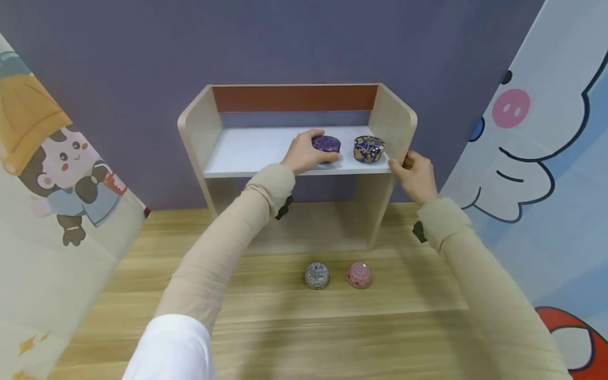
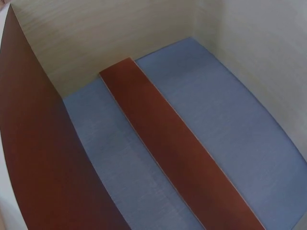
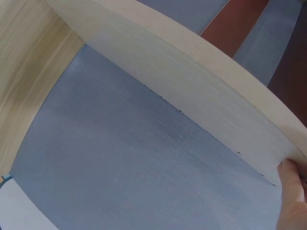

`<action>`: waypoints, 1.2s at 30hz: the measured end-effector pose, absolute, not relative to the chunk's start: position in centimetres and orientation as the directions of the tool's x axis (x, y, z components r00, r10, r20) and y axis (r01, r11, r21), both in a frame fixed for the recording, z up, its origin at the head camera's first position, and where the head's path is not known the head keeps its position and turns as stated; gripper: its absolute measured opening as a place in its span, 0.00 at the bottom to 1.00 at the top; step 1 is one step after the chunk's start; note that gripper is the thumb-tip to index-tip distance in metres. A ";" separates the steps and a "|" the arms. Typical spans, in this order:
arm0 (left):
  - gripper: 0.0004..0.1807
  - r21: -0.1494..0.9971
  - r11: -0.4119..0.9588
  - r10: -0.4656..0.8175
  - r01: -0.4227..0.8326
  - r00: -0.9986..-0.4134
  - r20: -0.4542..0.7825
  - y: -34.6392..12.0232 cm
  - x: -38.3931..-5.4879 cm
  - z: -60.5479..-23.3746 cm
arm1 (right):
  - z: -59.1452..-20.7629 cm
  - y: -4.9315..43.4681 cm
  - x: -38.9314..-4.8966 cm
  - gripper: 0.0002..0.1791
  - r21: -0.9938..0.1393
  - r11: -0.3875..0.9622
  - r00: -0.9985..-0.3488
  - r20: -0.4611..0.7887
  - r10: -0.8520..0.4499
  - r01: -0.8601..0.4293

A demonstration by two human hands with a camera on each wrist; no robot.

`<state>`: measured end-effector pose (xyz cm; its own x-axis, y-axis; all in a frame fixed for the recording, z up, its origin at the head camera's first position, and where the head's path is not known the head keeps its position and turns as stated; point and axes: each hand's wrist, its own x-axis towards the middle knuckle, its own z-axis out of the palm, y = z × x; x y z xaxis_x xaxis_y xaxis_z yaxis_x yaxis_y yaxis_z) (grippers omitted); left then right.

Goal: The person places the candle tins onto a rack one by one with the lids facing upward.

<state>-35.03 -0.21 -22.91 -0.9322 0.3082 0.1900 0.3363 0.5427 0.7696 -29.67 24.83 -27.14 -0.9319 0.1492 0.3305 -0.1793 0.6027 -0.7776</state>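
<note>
My left hand (image 1: 306,153) grips a small purple patterned round tin (image 1: 326,143) at the shelf's front, thumb in front and fingers behind. Just right of it stands a dark blue and gold patterned round tin (image 1: 368,149) on the white shelf board (image 1: 258,150). With the right hand (image 1: 417,175) I hold the front edge of the small wooden shelf unit's right side panel (image 1: 404,119). In the right wrist view, the right hand's fingers (image 3: 291,191) lie along that panel's outer face. The left wrist view looks into the lower compartment, with a brown back strip (image 2: 177,139).
On the wooden table (image 1: 294,338) before the shelf unit sit a grey-white patterned round tin (image 1: 316,275) and a pink patterned one (image 1: 359,275). A grey-blue wall (image 1: 294,42) rises behind. Cartoon-printed panels (image 1: 90,211) flank both sides.
</note>
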 end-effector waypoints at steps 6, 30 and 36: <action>0.45 0.772 0.550 0.314 0.319 -0.935 0.163 -0.3 -35.2 -22.7 | -27.0 24.7 -29.7 0.28 -0.780 0.601 -0.932 0.327 0.154 -0.174; 0.47 0.784 0.540 0.332 0.307 -0.933 0.137 0.2 -34.8 -22.3 | -26.9 25.3 -29.4 0.29 -0.777 0.608 -0.935 0.319 0.156 -0.164; 0.48 0.803 0.519 0.334 0.293 -0.934 0.125 0.3 -34.7 -22.3 | -27.0 25.6 -29.4 0.28 -0.766 0.619 -0.928 0.336 0.160 -0.170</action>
